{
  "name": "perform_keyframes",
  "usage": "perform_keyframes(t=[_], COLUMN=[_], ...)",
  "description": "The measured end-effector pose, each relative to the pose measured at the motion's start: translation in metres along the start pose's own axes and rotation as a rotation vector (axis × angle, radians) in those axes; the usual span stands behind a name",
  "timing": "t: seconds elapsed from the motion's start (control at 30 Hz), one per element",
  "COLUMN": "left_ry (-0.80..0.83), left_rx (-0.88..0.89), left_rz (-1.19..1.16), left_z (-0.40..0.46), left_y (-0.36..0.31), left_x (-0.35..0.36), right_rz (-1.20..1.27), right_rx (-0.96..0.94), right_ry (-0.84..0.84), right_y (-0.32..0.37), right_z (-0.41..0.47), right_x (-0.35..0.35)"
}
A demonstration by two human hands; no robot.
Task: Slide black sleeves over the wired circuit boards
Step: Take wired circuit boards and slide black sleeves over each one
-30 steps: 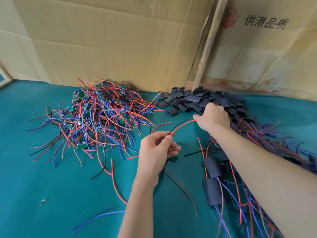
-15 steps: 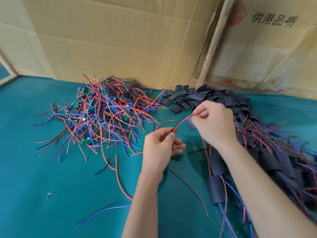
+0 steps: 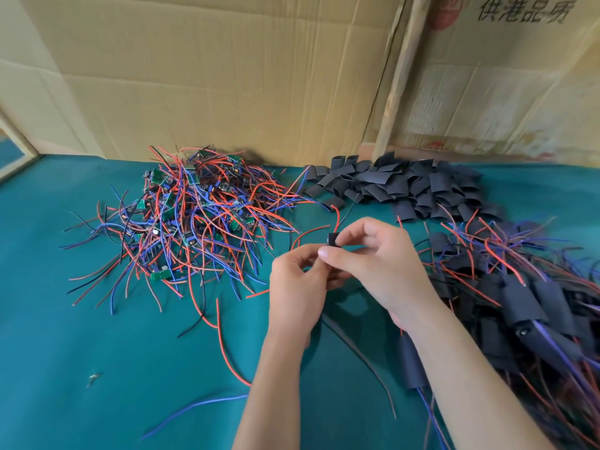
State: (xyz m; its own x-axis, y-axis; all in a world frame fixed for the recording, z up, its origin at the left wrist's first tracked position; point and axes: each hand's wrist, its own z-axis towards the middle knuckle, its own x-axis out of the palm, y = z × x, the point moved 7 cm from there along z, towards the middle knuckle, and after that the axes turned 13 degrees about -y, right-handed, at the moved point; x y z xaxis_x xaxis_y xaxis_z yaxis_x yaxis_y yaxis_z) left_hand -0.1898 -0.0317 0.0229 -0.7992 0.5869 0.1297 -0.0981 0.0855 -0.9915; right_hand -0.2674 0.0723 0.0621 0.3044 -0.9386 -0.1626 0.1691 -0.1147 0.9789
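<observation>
Over the middle of the teal table my two hands meet. My right hand (image 3: 373, 264) pinches a short black sleeve (image 3: 333, 239) between thumb and fingers. Red and black wires (image 3: 337, 219) stick up out of the sleeve's top. My left hand (image 3: 298, 287) grips the wired circuit board from below; the board itself is hidden in my fingers. A heap of green boards with red, blue and black wires (image 3: 194, 219) lies at the left. Loose black sleeves (image 3: 399, 186) are piled at the back.
Sleeved boards with trailing wires (image 3: 526, 306) are heaped at the right, one more (image 3: 412, 362) under my right forearm. Stray red, blue and black wires (image 3: 224, 339) lie on the teal cloth (image 3: 81, 352). Cardboard sheets (image 3: 227, 76) stand along the back edge.
My right hand came back from the sleeve pile with a black sleeve and joined my left hand. The wires that stretched between the hands now stick out of the sleeve.
</observation>
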Motion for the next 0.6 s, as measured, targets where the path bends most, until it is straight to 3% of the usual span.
perform_keyframes(t=[0.2,0.43,0.6], left_ry=[-0.041,-0.113,-0.123], left_rx=[0.002,-0.032,-0.029], left_rz=[0.020,-0.008,0.006], left_z=[0.001,0.002,0.001], left_y=[0.003,0.010,0.009], left_x=[-0.001,-0.002,-0.002], right_rz=[-0.074,0.059,0.129], right_rx=[-0.072,-0.190,-0.311], right_ry=[-0.046,-0.340,-0.406], right_y=[0.000,0.023,0.041], right_z=[0.003,0.015,0.008], right_x=[-0.006,-0.059,-0.060])
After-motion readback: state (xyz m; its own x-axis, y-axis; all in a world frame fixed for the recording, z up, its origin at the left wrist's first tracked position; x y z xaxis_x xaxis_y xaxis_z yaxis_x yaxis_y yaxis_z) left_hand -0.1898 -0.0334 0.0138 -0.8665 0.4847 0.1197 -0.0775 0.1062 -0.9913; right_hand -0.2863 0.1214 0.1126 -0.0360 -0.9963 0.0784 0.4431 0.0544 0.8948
